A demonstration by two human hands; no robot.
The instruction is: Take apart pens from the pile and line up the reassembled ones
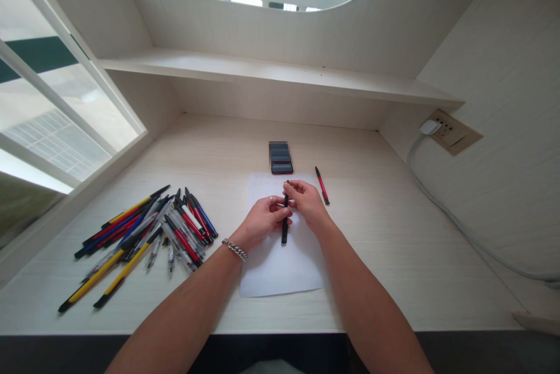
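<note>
A black pen [284,233] is held upright in the view over a white sheet of paper [266,278]. My left hand [263,219] pinches its barrel between thumb and fingers; a ring and a chain bracelet show on that side. At the pen's far end, the thumb and fingers of my right hand [308,202] are closed on its tip. What exactly the right fingertips cover is partly hidden. Just right of the paper lies a red and black pen [322,185]. Beyond the paper's top edge is a dark phone-like object [280,158], partly pixelated.
A pile of pens [144,228] in yellow, red, blue, black and clear spreads over the desk [394,257] on the left. A shelf [280,73] runs across the back. On the right wall, a plug with a grey cable [441,205] sits in a socket [455,133].
</note>
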